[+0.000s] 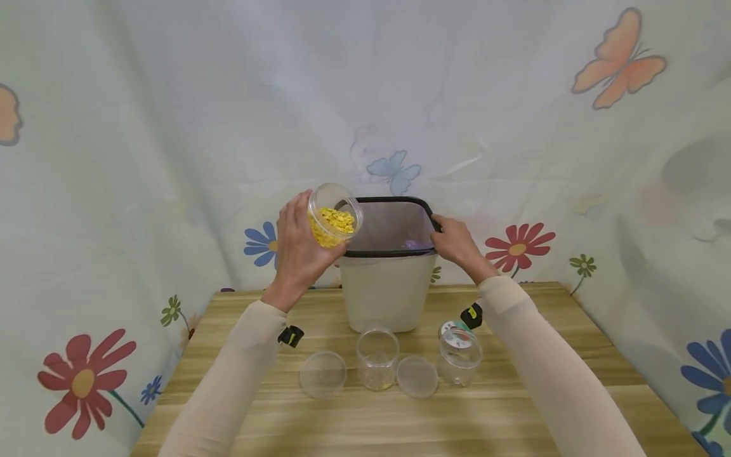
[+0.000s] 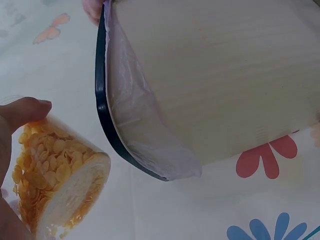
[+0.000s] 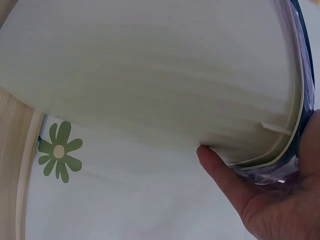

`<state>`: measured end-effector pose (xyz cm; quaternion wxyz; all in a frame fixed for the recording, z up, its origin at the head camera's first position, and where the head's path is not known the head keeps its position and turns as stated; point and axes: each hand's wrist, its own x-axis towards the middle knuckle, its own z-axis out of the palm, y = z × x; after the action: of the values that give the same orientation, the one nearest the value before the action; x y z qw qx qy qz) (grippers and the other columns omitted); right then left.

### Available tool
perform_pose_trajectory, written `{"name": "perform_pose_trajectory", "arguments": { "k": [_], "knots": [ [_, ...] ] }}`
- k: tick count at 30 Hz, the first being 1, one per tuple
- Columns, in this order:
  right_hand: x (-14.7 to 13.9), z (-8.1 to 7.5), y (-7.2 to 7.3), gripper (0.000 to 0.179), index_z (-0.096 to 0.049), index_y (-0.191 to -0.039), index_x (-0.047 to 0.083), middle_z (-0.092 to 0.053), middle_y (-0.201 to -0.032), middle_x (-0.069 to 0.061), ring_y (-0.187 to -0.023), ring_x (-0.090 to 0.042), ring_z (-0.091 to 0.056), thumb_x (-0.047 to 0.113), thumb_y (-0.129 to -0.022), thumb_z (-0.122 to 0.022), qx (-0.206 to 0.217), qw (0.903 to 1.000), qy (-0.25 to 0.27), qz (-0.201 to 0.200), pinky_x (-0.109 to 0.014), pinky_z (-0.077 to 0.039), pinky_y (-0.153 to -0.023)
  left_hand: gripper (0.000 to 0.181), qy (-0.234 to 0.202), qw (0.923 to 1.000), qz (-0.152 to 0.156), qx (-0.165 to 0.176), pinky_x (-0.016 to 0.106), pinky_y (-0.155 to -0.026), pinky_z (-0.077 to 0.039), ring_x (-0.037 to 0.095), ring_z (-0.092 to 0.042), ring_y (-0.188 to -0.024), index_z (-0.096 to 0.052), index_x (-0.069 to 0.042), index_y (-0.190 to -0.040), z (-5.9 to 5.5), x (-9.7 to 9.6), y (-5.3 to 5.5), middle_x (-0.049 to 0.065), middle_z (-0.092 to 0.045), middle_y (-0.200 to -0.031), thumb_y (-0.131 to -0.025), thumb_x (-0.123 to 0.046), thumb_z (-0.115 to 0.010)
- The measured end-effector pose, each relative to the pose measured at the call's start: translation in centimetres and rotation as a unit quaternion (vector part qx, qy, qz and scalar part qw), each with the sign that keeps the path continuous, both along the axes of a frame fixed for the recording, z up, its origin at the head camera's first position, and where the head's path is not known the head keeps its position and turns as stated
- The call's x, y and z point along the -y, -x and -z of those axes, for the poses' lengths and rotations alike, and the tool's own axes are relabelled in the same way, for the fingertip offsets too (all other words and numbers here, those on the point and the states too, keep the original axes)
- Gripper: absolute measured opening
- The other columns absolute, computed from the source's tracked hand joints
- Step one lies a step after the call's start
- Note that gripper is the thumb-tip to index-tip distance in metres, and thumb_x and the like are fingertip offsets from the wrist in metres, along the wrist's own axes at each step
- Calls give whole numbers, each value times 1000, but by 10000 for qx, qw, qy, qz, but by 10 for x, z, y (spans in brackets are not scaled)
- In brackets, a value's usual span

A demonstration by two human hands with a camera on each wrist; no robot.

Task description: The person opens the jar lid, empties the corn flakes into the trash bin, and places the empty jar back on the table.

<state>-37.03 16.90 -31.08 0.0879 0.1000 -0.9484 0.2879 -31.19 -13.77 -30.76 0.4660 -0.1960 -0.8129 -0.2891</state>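
My left hand (image 1: pixel 298 249) holds a clear plastic jar (image 2: pixel 82 187) partly filled with yellow corn flakes (image 1: pixel 337 222). The jar is tilted, its open mouth facing the left side of a pale trash bin (image 1: pixel 388 289) and overlapping the rim in the head view. With the right hand (image 1: pixel 457 241) I grip the bin's dark rim (image 1: pixel 394 253) at its right side; the thumb (image 3: pixel 222 172) lies against the outer wall. A thin purplish bag (image 2: pixel 145 130) lines the bin and folds over its edge.
In front of the bin on the wooden table (image 1: pixel 365 425) stand two clear jars, one in the middle (image 1: pixel 377 365) and one at right (image 1: pixel 459 358). Two round translucent lids (image 1: pixel 323 374) lie beside them. A round printed label (image 1: pixel 457 334) shows at the right jar. Flowered cloth (image 1: pixel 285 127) hangs behind.
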Motion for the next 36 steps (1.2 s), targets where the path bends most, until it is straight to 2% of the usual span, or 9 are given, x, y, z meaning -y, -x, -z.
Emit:
{"name": "perform_pose_trajectory", "arguments": {
  "k": [8,15,20,26,31,36],
  "knots": [
    [2,3,-3,61,-30,-153,4,-42,-149,-28,-54,-16,-33,13,-93,-36,52,9996,241,139,-30,-35,-54,100,257,9997,-22,-21,49,-107,-37,33,-44,-125,-34,-5,-145,-8,-4,2,16,-46,-138,-66,-38,-86],
    [-5,0,-8,60,-31,-153,4,-43,-149,-27,-54,-17,-31,14,-94,-35,-113,9991,330,250,-30,-34,-54,103,423,9991,49,55,48,-107,-38,32,-42,-128,-33,-4,-146,-19,-16,9,16,-45,-141,-67,-43,-85],
    [-4,3,-8,60,-30,-154,5,-47,-145,-26,-50,-14,-29,14,-94,-36,-94,9990,403,174,-29,-34,-51,105,442,9989,66,131,47,-109,-35,31,-41,-129,-32,-5,-147,-21,-18,10,15,-44,-142,-65,-41,-88],
    [-3,8,-15,59,-30,-154,7,-57,-132,-26,-48,-13,-36,13,-95,-37,-30,9987,444,230,-27,-37,-50,105,568,9981,201,142,47,-110,-35,32,-40,-130,-31,-5,-147,-22,-22,12,15,-43,-142,-66,-40,-87],
    [-2,8,-18,59,-30,-154,7,-50,-142,-26,-51,-14,-47,14,-96,-38,-22,9985,531,149,-27,-44,-53,105,632,9978,175,56,47,-110,-36,32,-41,-130,-31,-5,-147,-26,-24,15,15,-44,-142,-66,-41,-86],
    [-6,8,-17,59,-28,-155,8,-47,-146,-26,-55,-16,-54,14,-96,-37,124,9982,554,172,-27,-49,-55,105,837,9964,37,139,49,-110,-35,32,-40,-130,-32,-6,-148,-29,-25,19,14,-44,-144,-66,-42,-86]
  ]
}}
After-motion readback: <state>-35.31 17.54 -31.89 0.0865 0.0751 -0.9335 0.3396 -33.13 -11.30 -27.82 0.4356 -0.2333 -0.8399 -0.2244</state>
